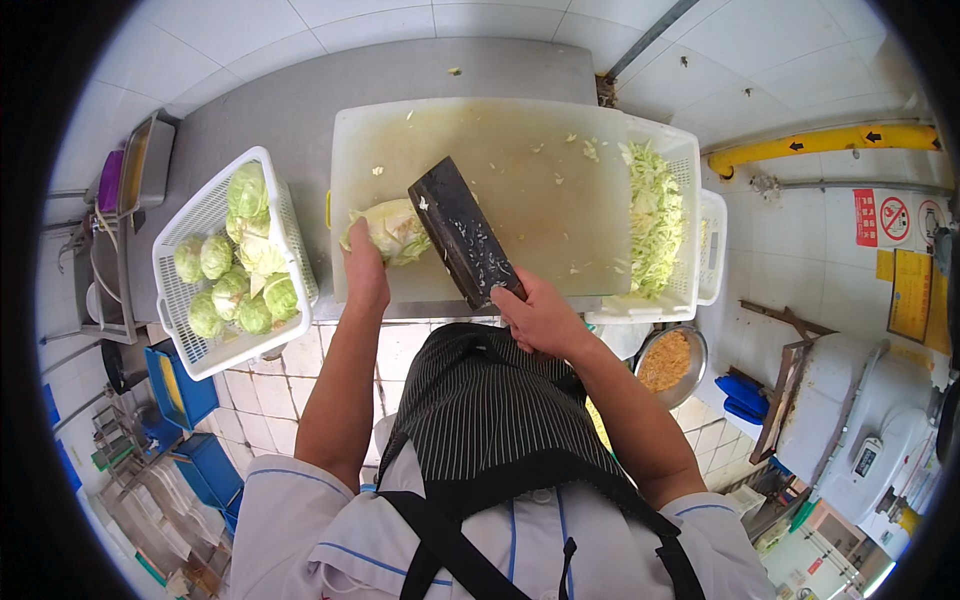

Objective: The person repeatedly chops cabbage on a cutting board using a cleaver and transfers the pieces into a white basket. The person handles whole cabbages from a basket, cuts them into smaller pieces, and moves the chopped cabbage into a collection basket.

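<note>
On the left part of a big plastic cutting board (555, 202), my left hand (365, 266) holds a pale green cabbage (391, 229) by its left end. My right hand (544, 311) grips the handle of a wide, dark-bladed cleaver (465, 232). The blade lies aslant at the cabbage's right end, with cabbage bits stuck to it; whether it touches the cabbage I cannot tell. Small cabbage scraps are scattered over the board. Shredded cabbage (654, 221) fills part of a white plastic basket (686, 225) at the board's right edge.
A white perforated basket (176, 281) with several whole cabbages (255, 315) stands left of the board on the steel table (300, 90). A metal bowl of orange food (666, 360) is at the lower right. A yellow pipe (825, 142) runs along the right wall.
</note>
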Available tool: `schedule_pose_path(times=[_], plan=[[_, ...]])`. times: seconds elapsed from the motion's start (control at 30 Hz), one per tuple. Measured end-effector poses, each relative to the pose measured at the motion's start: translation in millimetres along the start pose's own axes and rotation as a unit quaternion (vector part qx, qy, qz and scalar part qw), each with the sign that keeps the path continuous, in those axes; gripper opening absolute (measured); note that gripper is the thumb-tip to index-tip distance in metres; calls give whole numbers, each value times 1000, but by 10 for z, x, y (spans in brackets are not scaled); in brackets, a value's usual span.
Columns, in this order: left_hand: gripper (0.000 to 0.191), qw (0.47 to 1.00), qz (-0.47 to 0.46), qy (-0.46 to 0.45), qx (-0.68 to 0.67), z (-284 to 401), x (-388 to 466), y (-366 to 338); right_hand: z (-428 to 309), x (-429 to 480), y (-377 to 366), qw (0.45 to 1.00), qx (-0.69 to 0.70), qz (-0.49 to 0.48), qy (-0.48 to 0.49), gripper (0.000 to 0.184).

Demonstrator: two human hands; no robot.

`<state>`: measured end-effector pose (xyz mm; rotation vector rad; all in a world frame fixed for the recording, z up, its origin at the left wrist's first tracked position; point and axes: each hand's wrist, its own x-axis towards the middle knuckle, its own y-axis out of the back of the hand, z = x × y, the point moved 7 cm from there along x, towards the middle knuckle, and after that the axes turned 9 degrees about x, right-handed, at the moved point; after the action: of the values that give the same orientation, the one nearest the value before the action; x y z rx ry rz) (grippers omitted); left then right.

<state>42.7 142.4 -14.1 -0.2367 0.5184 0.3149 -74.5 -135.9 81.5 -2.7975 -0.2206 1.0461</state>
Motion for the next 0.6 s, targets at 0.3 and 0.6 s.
schedule_pose_path(times=[0.3, 0.6], plan=[[66, 993, 51, 18, 103, -108, -3, 77, 79, 253, -239, 983, 132, -58, -116, 20], [68, 980, -16, -66, 185, 150, 29, 73, 25, 351, 40, 963, 185, -89, -173, 23]])
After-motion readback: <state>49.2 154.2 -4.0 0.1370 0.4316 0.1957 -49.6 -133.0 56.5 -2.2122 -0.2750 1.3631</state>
